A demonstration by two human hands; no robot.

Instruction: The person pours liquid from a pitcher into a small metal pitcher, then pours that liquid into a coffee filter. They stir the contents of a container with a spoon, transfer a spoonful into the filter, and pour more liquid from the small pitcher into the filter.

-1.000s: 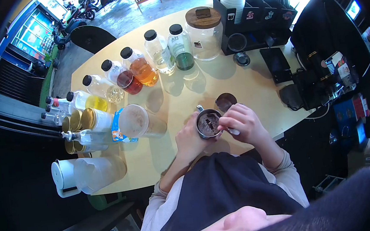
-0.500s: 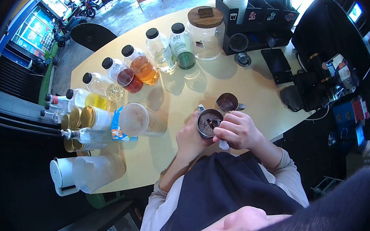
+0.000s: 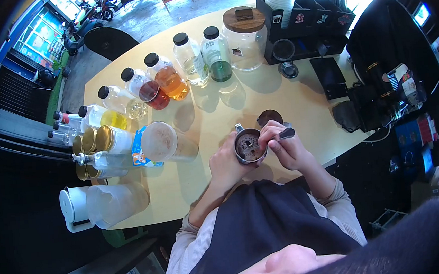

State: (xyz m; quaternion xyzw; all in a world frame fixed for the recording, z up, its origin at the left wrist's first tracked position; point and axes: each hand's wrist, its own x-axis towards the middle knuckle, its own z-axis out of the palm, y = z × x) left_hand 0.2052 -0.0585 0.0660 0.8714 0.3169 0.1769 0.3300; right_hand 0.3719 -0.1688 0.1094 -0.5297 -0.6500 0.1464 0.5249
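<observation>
My left hand (image 3: 225, 162) is wrapped around a metal pitcher (image 3: 238, 155) from its left side. Inside the pitcher is a brown, frothy liquid (image 3: 247, 144). Between the fingers of my right hand (image 3: 284, 147) is a spoon (image 3: 287, 133); its wide end points out to the right, while its thin part reaches over and into the pitcher. Just beyond the pitcher stands a smaller metal cup (image 3: 268, 116), partly hidden by my right fingers.
Several black-capped bottles (image 3: 173, 84) of coloured liquids curve along the table's (image 3: 213, 119) far left. A wood-lidded jar (image 3: 246, 47) and a black organizer (image 3: 304, 30) stand at the back. Left of me are a large plastic tub (image 3: 171, 143), gold-lidded jars (image 3: 107, 139) and a clear jug (image 3: 119, 204).
My right hand has turned, and the spoon's outer end has swung from below the pitcher up to its right. My left hand and the pitcher stay in place.
</observation>
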